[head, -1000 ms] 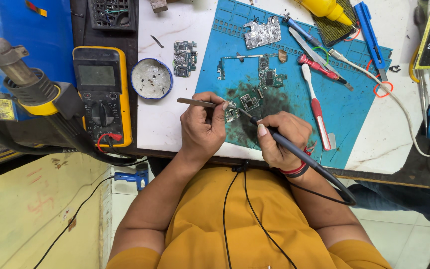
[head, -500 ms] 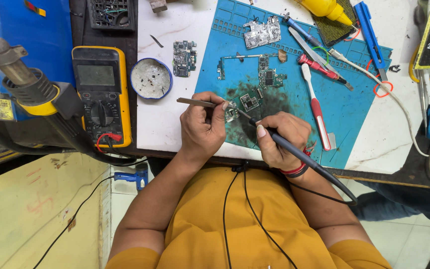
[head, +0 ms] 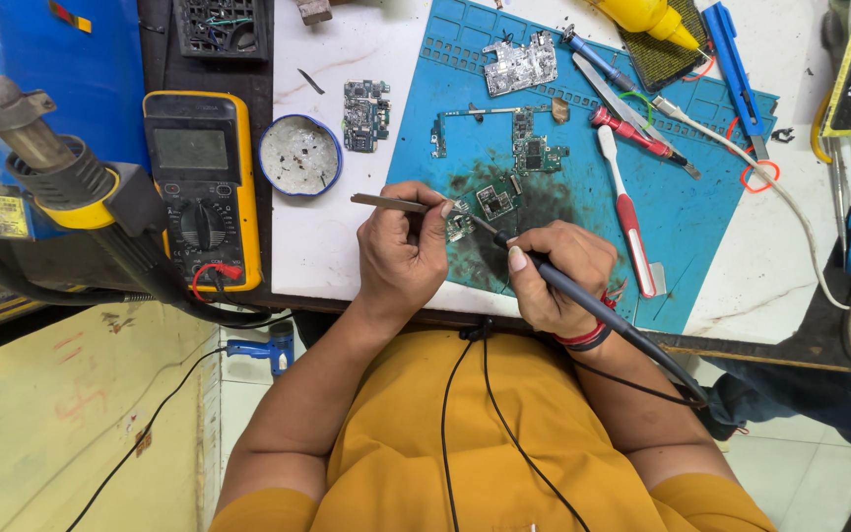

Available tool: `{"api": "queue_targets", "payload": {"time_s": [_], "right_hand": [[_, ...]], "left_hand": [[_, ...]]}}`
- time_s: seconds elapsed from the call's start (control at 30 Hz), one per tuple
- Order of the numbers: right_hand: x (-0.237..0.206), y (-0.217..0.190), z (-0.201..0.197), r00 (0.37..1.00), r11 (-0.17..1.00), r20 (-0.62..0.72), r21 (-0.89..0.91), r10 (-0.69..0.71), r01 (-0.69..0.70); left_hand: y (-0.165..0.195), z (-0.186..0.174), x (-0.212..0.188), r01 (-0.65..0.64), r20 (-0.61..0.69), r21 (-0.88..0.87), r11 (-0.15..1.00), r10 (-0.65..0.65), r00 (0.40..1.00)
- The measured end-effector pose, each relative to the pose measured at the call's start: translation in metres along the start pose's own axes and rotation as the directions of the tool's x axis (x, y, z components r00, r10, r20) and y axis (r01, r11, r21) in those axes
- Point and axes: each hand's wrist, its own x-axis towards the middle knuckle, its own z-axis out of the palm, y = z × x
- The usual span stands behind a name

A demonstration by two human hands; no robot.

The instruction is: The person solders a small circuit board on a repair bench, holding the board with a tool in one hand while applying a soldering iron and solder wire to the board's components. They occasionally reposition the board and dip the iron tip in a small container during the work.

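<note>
Blue mat (head: 701, 212): tweezers (head: 391, 202), soldering iron (head: 583, 300) meet near its front edge

I am looking down at what reads as a small electronics repair workshop. A white bench (head: 347, 246) carries a blue work mat (head: 682, 207) strewn with bare circuit boards (head: 519, 67), beside a yellow multimeter (head: 201, 187) and a round tin (head: 299, 156) of what may be flux. A hot-air gun (head: 61, 177) sits at the left, and a red-handled toothbrush (head: 626, 212) lies on the mat.
</note>
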Motion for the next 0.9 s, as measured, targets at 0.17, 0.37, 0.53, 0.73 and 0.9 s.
{"api": "queue_targets", "payload": {"time_s": [0.17,0.37,0.53,0.73,0.9], "right_hand": [[0.0001,0.0001,-0.0005,1.0,1.0,0.004,0.003,0.001,-0.001],[0.0,-0.0003,-0.0006,1.0,1.0,0.002,0.003,0.002,-0.002],[0.0008,-0.0004,-0.0001,1.0,1.0,-0.004,0.004,-0.004,0.004],[0.0009,-0.0016,-0.0004,1.0,1.0,0.0,-0.011,-0.002,0.002],[0.0005,-0.0007,-0.0001,1.0,1.0,0.001,-0.005,-0.002,0.002]], "left_hand": [[0.0003,-0.0003,-0.0006,0.011,0.003,0.002,1.0,-0.011,1.0],[-0.0006,-0.0005,-0.0002,0.0,0.004,0.0,1.0,0.0,1.0],[-0.0005,-0.0007,0.0001,-0.012,0.004,0.003,1.0,0.012,1.0],[-0.0003,-0.0014,0.0006,-0.012,0.007,0.016,1.0,0.012,1.0],[0.0001,-0.0009,0.0001,-0.011,0.003,0.02,1.0,0.011,1.0]]}}
